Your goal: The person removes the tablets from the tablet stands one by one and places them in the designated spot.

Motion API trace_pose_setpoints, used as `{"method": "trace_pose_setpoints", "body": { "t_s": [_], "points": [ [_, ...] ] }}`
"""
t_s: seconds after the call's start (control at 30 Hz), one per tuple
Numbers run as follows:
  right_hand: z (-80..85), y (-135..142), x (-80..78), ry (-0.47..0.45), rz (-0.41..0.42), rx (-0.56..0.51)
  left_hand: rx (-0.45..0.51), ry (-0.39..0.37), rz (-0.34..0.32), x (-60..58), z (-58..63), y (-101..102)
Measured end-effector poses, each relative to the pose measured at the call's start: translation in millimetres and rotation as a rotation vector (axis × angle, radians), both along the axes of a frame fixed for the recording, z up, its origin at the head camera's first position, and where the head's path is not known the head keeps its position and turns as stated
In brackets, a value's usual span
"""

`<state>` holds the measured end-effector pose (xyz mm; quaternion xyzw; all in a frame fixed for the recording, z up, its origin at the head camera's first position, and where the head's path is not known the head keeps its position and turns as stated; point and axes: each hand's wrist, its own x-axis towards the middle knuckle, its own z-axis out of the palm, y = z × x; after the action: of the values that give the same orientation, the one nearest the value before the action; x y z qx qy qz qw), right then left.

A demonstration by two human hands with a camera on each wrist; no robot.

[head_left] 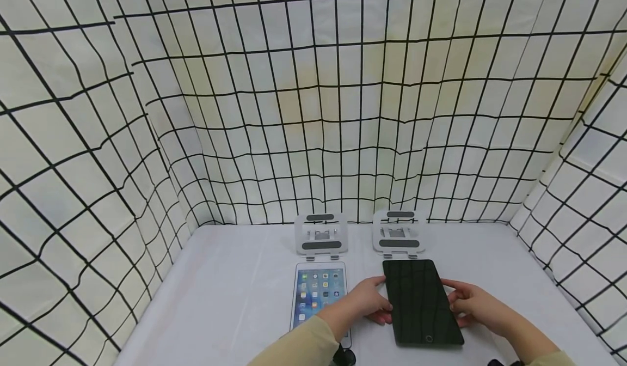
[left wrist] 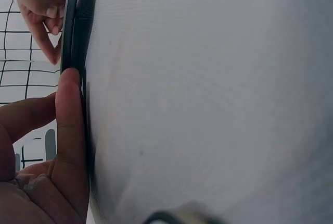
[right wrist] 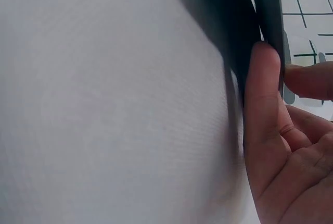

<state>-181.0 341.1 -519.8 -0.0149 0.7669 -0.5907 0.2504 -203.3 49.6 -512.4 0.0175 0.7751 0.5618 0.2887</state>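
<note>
A black tablet (head_left: 421,300) with a dark screen and a round home button near its front edge is held between both hands. My left hand (head_left: 367,300) grips its left long edge. On the opposite long edge, my right hand (head_left: 470,303) pinches the tablet, thumb on one face and a finger on the other, as the right wrist view shows. Seen edge-on in the left wrist view, the tablet (left wrist: 70,21) casts a shadow on the table. Left of it lies a white tablet (head_left: 320,290), its lit screen full of app icons, partly covered by my left forearm.
Two white folding stands with grey pads, a left stand (head_left: 321,245) and a right stand (head_left: 399,243), rest at the back of the white table (head_left: 215,295). Behind them rises a white wall (head_left: 352,137) with a black grid, closing in the sides too.
</note>
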Motion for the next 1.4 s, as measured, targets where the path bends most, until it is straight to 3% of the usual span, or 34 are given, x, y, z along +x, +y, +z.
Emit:
{"method": "trace_pose_setpoints", "body": {
  "t_s": [0.27,0.53,0.77,1.07,1.2,1.4],
  "points": [
    [-1.5,0,-3.9,-0.002,-0.020,0.028,-0.045,0.047,-0.017,1.8,-0.2,1],
    [0.4,-8,-5.6,0.022,-0.069,0.161,-0.152,0.110,-0.078,3.9,1.1,-3],
    [1.1,-2,-9.5,0.066,0.016,0.175,-0.159,0.107,-0.124,1.7,0.1,-4],
    [4.1,3,-14.5,0.075,0.099,0.165,-0.168,0.104,-0.114,3.2,3.2,-4],
    [7.6,-1,-15.5,0.050,0.072,0.213,-0.180,0.105,-0.111,3.8,3.3,-4],
    [11.6,-12,-15.1,0.005,-0.033,0.348,-0.192,0.108,-0.111,5.1,3.3,-3]
  ]
}}
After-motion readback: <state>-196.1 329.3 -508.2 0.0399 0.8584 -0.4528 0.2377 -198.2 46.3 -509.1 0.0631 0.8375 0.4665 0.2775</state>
